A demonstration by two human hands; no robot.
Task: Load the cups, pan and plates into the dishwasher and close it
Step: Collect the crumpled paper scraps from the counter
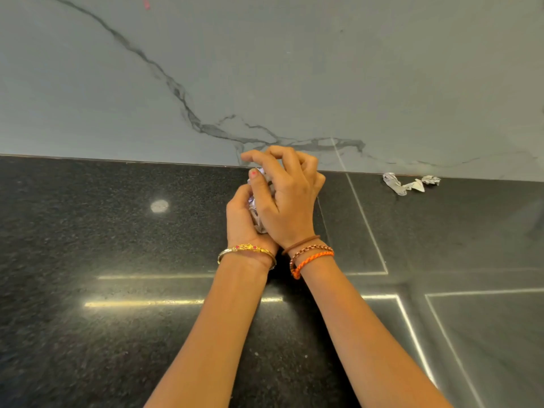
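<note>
I see both hands cupped together: left hand (244, 214) and right hand (287, 192) squeezing crumpled wrapper (256, 213) over countertop (103, 231), near wall. Cups, pan, plates, dishwasher out of view; I judge wrapper light, soft. More scraps (407, 184) right, by wall.

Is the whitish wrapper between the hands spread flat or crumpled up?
Crumpled. The wrapper shows only as creased bits between the left hand and right hand, both curled round it above the black countertop.

A polished black speckled surface (88, 231) fills the lower view, mirroring bright strip lights and one round lamp. Behind it rises a pale grey marble wall (382, 69) crossed by a dark branching vein (182, 95).
</note>
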